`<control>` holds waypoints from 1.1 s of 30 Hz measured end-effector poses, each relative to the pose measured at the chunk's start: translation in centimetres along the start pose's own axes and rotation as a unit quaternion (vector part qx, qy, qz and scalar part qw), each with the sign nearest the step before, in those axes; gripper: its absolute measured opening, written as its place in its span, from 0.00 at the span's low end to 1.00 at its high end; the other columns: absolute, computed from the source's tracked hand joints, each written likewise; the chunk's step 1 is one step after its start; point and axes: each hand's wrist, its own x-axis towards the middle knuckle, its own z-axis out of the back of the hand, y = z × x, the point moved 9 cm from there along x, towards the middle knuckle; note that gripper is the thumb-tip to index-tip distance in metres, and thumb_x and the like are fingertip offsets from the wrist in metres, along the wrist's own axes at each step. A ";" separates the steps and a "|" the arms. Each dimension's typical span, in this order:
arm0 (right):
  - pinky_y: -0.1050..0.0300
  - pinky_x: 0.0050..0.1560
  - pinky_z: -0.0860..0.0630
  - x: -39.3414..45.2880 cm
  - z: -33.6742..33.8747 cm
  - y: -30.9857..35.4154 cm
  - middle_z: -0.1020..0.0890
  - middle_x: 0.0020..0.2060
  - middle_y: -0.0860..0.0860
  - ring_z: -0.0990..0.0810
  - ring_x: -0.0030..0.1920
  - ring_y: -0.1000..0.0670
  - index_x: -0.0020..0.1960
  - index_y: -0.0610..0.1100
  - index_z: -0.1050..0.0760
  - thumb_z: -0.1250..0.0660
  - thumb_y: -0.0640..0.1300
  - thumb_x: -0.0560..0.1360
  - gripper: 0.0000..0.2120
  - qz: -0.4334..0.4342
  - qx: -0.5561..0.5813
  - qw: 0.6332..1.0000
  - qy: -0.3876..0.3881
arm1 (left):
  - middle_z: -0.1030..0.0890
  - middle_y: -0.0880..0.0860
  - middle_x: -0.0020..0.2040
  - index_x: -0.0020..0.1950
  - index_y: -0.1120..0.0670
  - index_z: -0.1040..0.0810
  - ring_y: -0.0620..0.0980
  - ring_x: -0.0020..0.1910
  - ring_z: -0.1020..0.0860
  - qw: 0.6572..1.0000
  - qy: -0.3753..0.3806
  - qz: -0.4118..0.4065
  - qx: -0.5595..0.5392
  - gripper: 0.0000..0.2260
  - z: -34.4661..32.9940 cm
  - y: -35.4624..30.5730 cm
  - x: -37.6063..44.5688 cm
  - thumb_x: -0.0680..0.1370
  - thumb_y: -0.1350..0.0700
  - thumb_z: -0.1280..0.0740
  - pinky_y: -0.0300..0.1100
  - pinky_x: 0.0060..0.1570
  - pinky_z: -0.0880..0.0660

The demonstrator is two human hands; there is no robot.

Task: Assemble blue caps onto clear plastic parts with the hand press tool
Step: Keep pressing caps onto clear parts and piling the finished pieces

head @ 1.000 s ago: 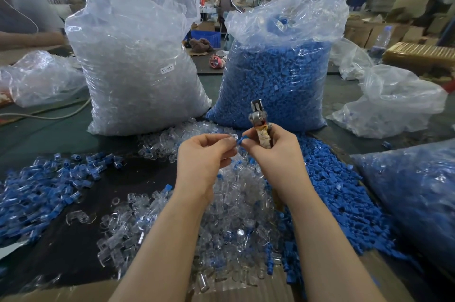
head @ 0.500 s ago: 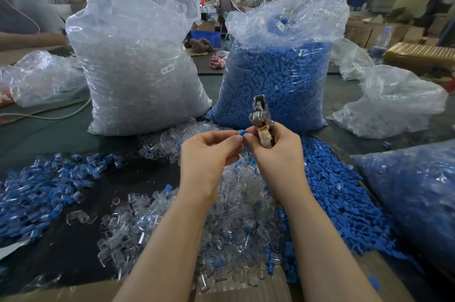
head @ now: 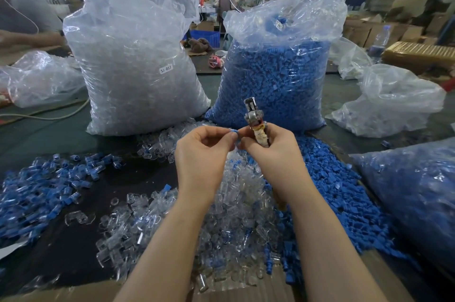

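Over the loose heap of clear plastic parts [head: 236, 215], the left hand [head: 202, 154] pinches a blue cap [head: 234, 132] at its fingertips, touching the right hand [head: 270, 149], which is curled round the hand press tool [head: 256, 124] held upright. Behind them stand a bag of clear parts [head: 138, 68] and a bag of blue caps [head: 275, 80].

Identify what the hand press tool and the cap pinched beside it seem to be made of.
Hand press tool: bare grey metal head, dull and worn-looking; its handle is wrapped in off-white tape or cloth, stained. Blue cap: opaque, evenly coloured, likely moulded plastic. It is too small to judge the finish.
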 end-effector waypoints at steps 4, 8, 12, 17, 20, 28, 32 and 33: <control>0.59 0.46 0.19 0.0 0.3 -0.6 0.15 0.37 0.55 0.17 0.42 0.54 0.44 0.51 0.19 0.31 0.39 0.74 0.07 -0.018 -0.049 0.998 0.034 | 0.15 0.50 0.35 0.40 0.53 0.17 0.45 0.36 0.17 0.999 0.005 0.014 -0.029 0.05 0.1 0.1 0.2 0.73 0.62 0.26 0.33 0.39 0.22; 0.44 0.50 0.20 -0.3 0.2 -1.3 0.16 0.40 0.48 0.18 0.45 0.45 0.46 0.47 0.20 0.31 0.41 0.74 0.03 -0.038 -0.101 0.991 0.079 | 0.15 0.51 0.35 0.42 0.54 0.17 0.46 0.36 0.17 0.998 0.021 0.009 -0.055 0.05 0.0 -0.1 0.2 0.74 0.63 0.27 0.33 0.40 0.22; 0.39 0.50 0.23 -0.5 -0.4 -1.2 0.18 0.41 0.42 0.21 0.46 0.39 0.48 0.40 0.22 0.30 0.41 0.74 0.06 -0.022 -0.139 0.984 0.109 | 0.16 0.49 0.35 0.42 0.53 0.18 0.44 0.36 0.17 0.998 0.036 0.001 -0.058 0.06 -0.3 -0.1 0.2 0.75 0.64 0.28 0.33 0.40 0.22; 0.38 0.52 0.23 -0.6 -0.5 -1.1 0.18 0.42 0.41 0.21 0.46 0.38 0.49 0.38 0.23 0.31 0.41 0.74 0.07 -0.020 -0.144 0.982 0.119 | 0.16 0.49 0.35 0.42 0.54 0.18 0.44 0.37 0.18 0.997 0.052 -0.002 -0.063 0.06 -0.5 -0.1 0.3 0.75 0.64 0.29 0.34 0.41 0.22; 0.36 0.51 0.23 -0.6 -0.6 -1.2 0.19 0.42 0.38 0.21 0.46 0.36 0.49 0.37 0.23 0.32 0.41 0.74 0.07 -0.018 -0.152 0.980 0.125 | 0.16 0.50 0.36 0.42 0.54 0.18 0.45 0.37 0.18 0.996 0.064 -0.003 -0.064 0.05 -0.6 -0.2 0.4 0.75 0.64 0.29 0.35 0.41 0.22; 0.50 0.36 0.28 -0.4 -0.4 -1.8 0.22 0.31 0.52 0.28 0.31 0.53 0.42 0.48 0.22 0.34 0.37 0.73 0.07 -0.012 -0.171 0.978 0.120 | 0.16 0.51 0.36 0.43 0.57 0.18 0.43 0.36 0.18 0.995 0.076 -0.001 -0.072 0.05 -0.7 -0.3 0.3 0.76 0.65 0.30 0.33 0.39 0.23; 0.57 0.33 0.32 -0.3 -0.5 -2.0 0.24 0.28 0.55 0.30 0.28 0.57 0.40 0.49 0.22 0.35 0.36 0.71 0.09 -0.005 -0.190 0.976 0.108 | 0.16 0.51 0.37 0.43 0.55 0.18 0.45 0.37 0.18 0.994 0.076 0.002 -0.073 0.05 -0.6 -0.1 0.4 0.76 0.65 0.30 0.34 0.40 0.22; 0.57 0.32 0.33 -0.3 -0.5 -2.0 0.24 0.28 0.56 0.29 0.28 0.58 0.40 0.49 0.22 0.35 0.36 0.71 0.09 -0.005 -0.191 0.976 0.106 | 0.16 0.51 0.36 0.43 0.55 0.18 0.45 0.37 0.18 0.994 0.076 0.003 -0.075 0.06 -0.6 -0.1 0.4 0.76 0.65 0.30 0.33 0.40 0.22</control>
